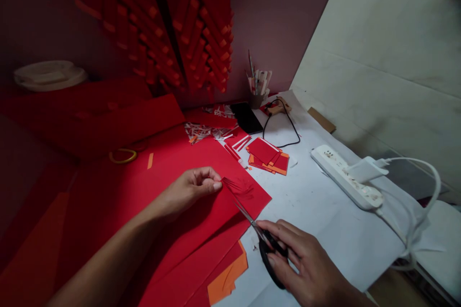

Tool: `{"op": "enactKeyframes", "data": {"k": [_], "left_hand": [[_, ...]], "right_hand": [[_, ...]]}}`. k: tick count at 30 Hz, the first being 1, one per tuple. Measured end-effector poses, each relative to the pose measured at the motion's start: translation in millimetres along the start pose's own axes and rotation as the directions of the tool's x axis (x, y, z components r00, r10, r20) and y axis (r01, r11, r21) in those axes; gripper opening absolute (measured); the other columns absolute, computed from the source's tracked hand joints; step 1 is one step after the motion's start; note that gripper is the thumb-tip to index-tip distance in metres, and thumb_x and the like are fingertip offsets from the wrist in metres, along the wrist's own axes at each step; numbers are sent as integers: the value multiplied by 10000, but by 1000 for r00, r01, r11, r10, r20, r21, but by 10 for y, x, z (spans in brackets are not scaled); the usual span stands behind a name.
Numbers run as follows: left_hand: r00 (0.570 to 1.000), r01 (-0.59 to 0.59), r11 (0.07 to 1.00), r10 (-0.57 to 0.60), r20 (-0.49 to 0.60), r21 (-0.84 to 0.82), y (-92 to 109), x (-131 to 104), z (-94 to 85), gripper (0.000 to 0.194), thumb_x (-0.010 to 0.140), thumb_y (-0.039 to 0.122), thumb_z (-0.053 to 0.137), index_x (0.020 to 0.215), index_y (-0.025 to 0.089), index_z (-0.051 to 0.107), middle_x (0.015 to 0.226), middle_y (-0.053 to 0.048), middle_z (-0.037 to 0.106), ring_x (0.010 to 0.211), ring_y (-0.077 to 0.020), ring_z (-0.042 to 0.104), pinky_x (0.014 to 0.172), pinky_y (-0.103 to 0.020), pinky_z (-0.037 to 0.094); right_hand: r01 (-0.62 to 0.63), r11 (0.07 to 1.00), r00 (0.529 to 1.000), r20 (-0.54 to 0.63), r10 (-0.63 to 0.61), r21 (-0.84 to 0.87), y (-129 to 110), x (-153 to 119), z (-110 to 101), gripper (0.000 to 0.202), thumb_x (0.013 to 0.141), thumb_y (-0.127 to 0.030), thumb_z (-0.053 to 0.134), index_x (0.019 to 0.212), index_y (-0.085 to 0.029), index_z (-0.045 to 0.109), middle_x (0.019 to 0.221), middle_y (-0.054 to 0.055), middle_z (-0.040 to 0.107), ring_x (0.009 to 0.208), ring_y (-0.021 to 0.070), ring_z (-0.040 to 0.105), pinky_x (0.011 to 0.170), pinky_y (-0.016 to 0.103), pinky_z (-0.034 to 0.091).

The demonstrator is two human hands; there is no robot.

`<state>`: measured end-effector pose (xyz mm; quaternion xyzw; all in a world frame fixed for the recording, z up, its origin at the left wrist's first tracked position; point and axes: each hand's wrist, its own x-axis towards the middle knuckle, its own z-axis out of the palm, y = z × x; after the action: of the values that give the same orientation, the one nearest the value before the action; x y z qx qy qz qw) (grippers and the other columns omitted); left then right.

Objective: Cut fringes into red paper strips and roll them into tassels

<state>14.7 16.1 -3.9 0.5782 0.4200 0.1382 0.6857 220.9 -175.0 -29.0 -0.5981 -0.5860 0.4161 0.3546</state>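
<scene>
Between the thumb and fingers of my left hand [200, 184] is the edge of a piece of red paper [237, 187], its end cut into thin strips. My right hand [300, 259] grips black-handled scissors [268, 252], fingers in the loops. The scissor blades are slightly apart and point up and left toward the fringed paper. Under both hands lie large red sheets [201, 244]. Orange paper pieces [228, 276] stick out from beneath them at the front.
A stack of red and orange cards [268, 153] lies beyond my hands, near paper scraps [205, 129] and a dark phone [247, 117]. On the right is a white power strip [345, 177] with a cable. Yellow-handled scissors [123, 155] lie left; a pen cup [256, 100] stands behind.
</scene>
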Motion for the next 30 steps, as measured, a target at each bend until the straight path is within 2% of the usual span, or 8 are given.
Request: {"op": "enactKeyframes", "data": {"k": [6, 12, 19, 26, 30], "left_hand": [[1000, 2, 1000, -2, 7, -10, 16, -11, 6, 323, 761, 434, 745, 830, 160, 589, 630, 69, 491, 542, -71, 357, 534, -206, 240], [1000, -3, 999, 3, 16, -34, 6, 4, 12, 341, 740, 450, 758, 811, 164, 587, 611, 70, 489, 530, -70, 350, 521, -206, 229], [1000, 3, 1000, -3, 0, -27, 29, -2, 26, 351, 707, 452, 775, 783, 166, 586, 607, 74, 476, 552, -73, 340, 523, -203, 222], [1000, -6, 1000, 5, 7, 14, 38, -19, 28, 364, 713, 472, 759, 792, 164, 581, 619, 58, 491, 559, -82, 356, 540, -219, 244], [998, -3, 999, 1, 70, 32, 47, -42, 56, 346, 747, 479, 734, 784, 176, 570, 595, 70, 463, 526, -79, 327, 519, -229, 220]], "right_hand": [[10, 999, 1000, -23, -9, 32, -2, 4, 5, 454, 814, -198, 571, 1260, -231, 645, 897, 86, 668, 739, 227, 632, 667, 351, 558], [2, 999, 1000, 9, -3, 50, 16, -19, -4, 430, 867, -203, 532, 1288, -227, 610, 960, 101, 653, 798, 231, 635, 710, 376, 556], [26, 999, 999, 32, -27, 21, 30, -5, -22, 414, 896, -198, 503, 1299, -213, 595, 916, 91, 633, 767, 221, 627, 664, 365, 541], [-24, 1000, 999, 28, 25, -4, 11, -3, -15, 434, 855, -175, 534, 1281, -221, 606, 976, 103, 663, 772, 216, 638, 681, 360, 554], [-7, 1000, 1000, 9, 8, -30, 7, -6, 5, 457, 831, -180, 548, 1283, -213, 602, 962, 110, 667, 767, 230, 639, 687, 374, 556]]}}
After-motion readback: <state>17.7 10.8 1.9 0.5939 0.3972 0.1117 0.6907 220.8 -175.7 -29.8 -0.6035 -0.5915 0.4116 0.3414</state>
